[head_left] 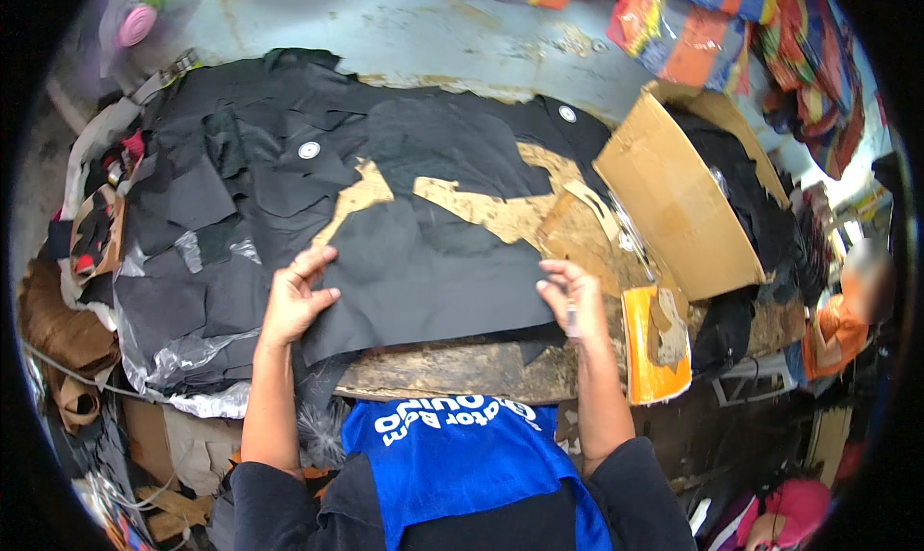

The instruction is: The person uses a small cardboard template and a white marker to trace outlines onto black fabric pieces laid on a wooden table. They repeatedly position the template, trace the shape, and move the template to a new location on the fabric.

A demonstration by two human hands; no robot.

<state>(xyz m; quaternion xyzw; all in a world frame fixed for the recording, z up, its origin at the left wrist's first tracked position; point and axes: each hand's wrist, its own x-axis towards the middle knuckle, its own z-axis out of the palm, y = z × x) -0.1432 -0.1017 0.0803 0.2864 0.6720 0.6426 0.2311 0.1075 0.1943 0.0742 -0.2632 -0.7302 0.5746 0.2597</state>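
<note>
My left hand (300,296) pinches the left edge of a wide black piece of leather-like sheet (433,272) between thumb and fingers. Its right edge is between the thumb and fingers of my right hand (575,301). A small pale, thin thing (572,314) shows at my right hand, too small to make out. The sheet is spread between both hands over the near side of the worn wooden table (462,370). Beyond it lie more black pieces (443,142), overlapping, with irregular cut edges.
Many black scraps (173,301) and clear plastic (183,358) cover the left side. Two white discs (309,151) lie on the black material. At right stand an open cardboard box (679,200) with dark material and an orange-edged block (656,347). A person in orange (839,330) is at far right.
</note>
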